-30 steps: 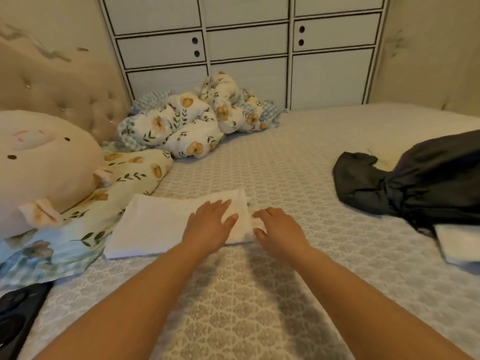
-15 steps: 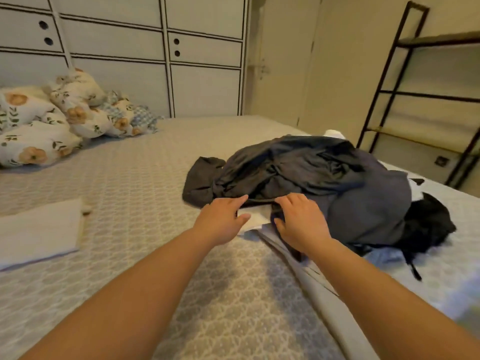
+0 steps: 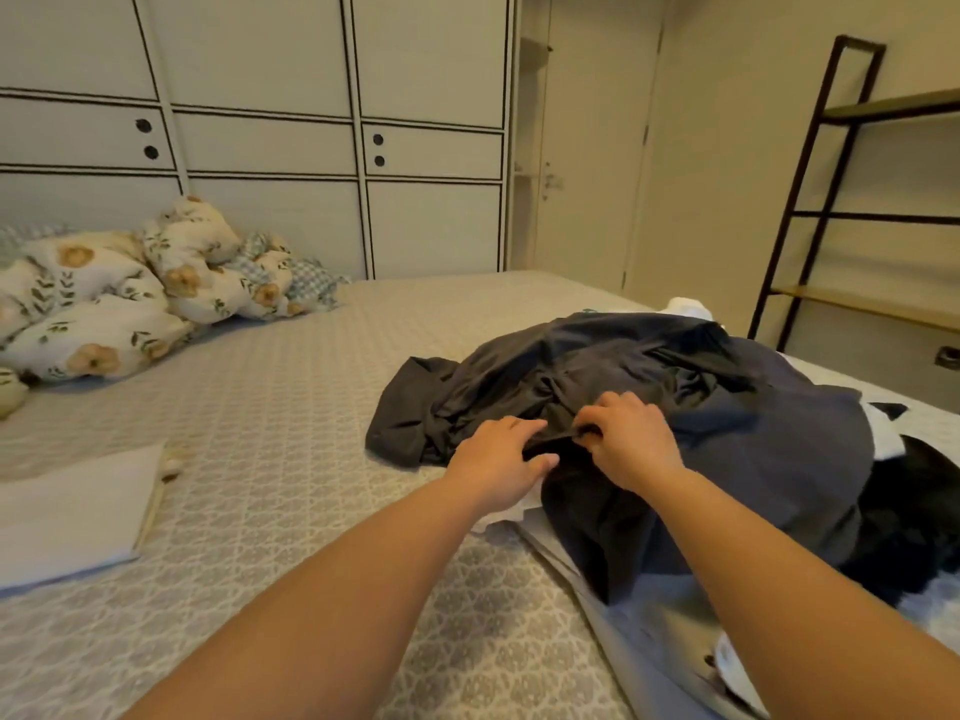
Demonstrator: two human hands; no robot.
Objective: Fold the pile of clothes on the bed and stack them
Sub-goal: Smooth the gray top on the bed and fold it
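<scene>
A rumpled pile of clothes lies on the right half of the bed [image 3: 291, 407], topped by a dark grey garment [image 3: 727, 439], with white pieces and a black item [image 3: 924, 506] under and beside it. Both my hands are on the front of that dark garment. My left hand [image 3: 498, 459] curls its fingertips into a fold of the fabric. My right hand [image 3: 631, 439] pinches the same fold just to the right. A folded white cloth [image 3: 72, 517] lies flat at the left edge.
A bunched floral duvet [image 3: 130, 298] sits at the head of the bed on the left. White wardrobe doors [image 3: 260, 148] stand behind the bed. A dark ladder shelf [image 3: 810, 200] leans on the right wall beside a door.
My view swung right, away from the folded white cloth. Both hands left it, crossed to the clothes pile, and now grip the dark garment higher up than half a second ago.
</scene>
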